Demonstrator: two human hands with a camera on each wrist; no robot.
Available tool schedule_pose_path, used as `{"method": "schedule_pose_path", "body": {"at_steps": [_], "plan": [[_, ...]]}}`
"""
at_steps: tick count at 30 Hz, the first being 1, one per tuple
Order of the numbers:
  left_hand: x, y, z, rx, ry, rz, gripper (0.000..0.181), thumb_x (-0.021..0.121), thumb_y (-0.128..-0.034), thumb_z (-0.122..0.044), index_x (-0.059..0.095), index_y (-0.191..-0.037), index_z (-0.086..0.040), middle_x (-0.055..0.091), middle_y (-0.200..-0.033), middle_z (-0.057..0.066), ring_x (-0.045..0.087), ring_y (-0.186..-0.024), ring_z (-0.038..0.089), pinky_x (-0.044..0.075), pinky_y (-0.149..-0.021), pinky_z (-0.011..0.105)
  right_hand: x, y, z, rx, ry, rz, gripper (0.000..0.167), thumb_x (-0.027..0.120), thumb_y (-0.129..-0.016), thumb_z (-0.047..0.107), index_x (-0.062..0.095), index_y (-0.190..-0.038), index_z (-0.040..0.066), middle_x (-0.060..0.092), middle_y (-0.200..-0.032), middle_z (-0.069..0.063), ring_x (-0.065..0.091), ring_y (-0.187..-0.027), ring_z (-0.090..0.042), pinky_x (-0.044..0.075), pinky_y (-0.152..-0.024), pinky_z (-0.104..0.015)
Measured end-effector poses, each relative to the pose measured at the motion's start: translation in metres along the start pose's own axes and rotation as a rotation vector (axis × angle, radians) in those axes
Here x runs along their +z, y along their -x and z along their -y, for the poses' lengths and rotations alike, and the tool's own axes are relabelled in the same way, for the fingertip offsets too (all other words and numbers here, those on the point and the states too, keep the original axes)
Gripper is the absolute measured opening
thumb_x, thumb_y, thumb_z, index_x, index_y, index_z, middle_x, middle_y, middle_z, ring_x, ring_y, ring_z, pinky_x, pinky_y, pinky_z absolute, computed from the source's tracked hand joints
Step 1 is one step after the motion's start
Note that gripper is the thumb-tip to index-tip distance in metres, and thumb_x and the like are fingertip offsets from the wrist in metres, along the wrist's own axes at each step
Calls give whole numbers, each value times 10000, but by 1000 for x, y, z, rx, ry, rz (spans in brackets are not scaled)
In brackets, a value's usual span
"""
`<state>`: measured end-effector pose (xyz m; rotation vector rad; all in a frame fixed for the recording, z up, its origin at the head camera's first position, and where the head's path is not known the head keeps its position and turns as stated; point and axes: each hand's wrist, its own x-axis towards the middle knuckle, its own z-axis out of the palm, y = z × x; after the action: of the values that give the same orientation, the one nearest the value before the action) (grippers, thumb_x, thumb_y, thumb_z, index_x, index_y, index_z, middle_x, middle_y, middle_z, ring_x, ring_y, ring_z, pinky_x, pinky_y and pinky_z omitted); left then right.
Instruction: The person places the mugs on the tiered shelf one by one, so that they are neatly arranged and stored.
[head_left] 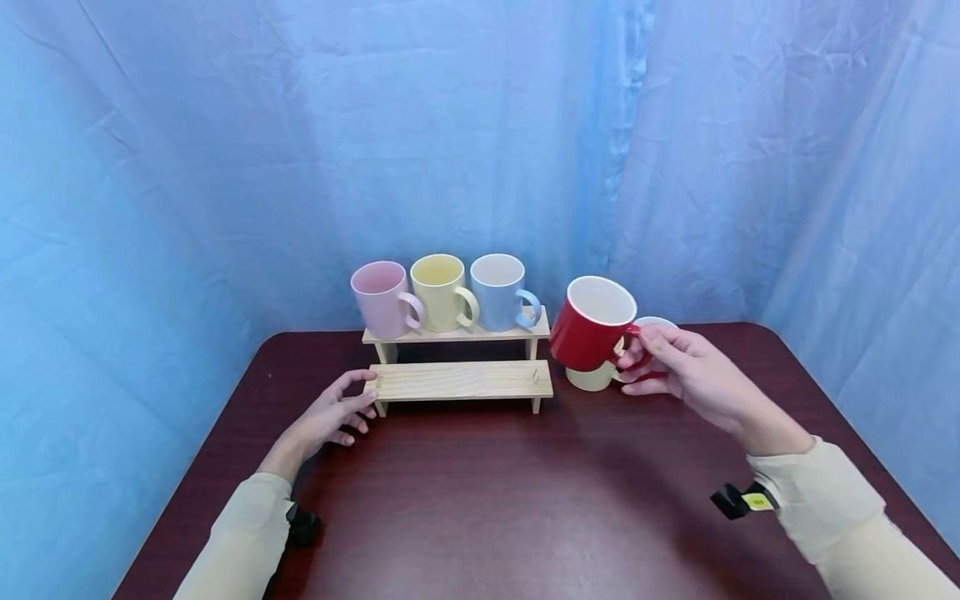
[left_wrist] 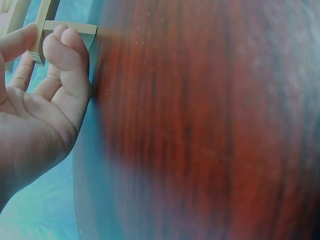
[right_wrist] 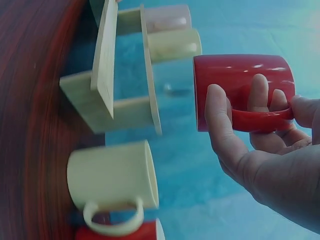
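Observation:
A red mug [head_left: 585, 340] with a white inside is held up by its handle in my right hand [head_left: 701, 375], to the right of a two-step wooden shelf [head_left: 465, 382]. The right wrist view shows fingers of the right hand [right_wrist: 265, 160] through and around the handle of the red mug [right_wrist: 245, 67], clear of the shelf [right_wrist: 104, 62]. My left hand [head_left: 318, 422] grips the left end of the lower step, which bears no mug. In the left wrist view, the left hand [left_wrist: 40, 117] has fingers around the shelf end [left_wrist: 75, 28].
Pink [head_left: 380, 304], yellow [head_left: 438, 296] and light blue [head_left: 498, 296] mugs stand on the upper step. A cream mug [right_wrist: 112, 176] stands on the table [head_left: 465, 508] right of the shelf, with another red mug [right_wrist: 125, 232] beside it. Blue curtains [head_left: 450, 125] surround the table.

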<state>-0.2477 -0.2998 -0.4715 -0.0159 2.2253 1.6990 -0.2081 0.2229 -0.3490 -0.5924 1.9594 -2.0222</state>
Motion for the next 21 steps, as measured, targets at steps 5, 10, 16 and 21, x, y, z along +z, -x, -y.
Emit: {"method": "schedule_pose_path", "body": {"at_steps": [5,10,16,21], "plan": [[0,0,1,1,2,-8,543,639,-1006,-407,396,-1467,-256,622,-982,111,615,-726,209,501,-545,323,24,-18,-8,45,-5,3,210,470,-1097,208,596,-1039,51,665,-1002,-82,690,-901,-249,584,-834,-431],[0,0,2,-7,-4,-14,550,659,-988,-427,414,-1452,-264,623,-985,112,613,-729,218,507,-555,329,46,-38,-16,79,1,11,226,504,-1085,232,591,-1027,32,648,-1007,-118,672,-932,-282,580,-842,-450],[-1,0,0,-16,-4,-28,555,675,-974,-440,434,-1442,-265,631,-996,116,610,-734,222,500,-554,330,72,-60,-25,98,-17,44,234,524,-1076,246,593,-1038,26,630,-1008,-131,646,-912,-285,580,-833,-481],[-2,0,0,-26,14,-16,562,680,-975,-419,431,-1450,-249,623,-1017,115,611,-753,221,505,-572,327,91,-78,-33,110,-35,73,288,534,-1072,250,584,-1078,-34,643,-1014,-162,650,-931,-295,580,-825,-486]]}}
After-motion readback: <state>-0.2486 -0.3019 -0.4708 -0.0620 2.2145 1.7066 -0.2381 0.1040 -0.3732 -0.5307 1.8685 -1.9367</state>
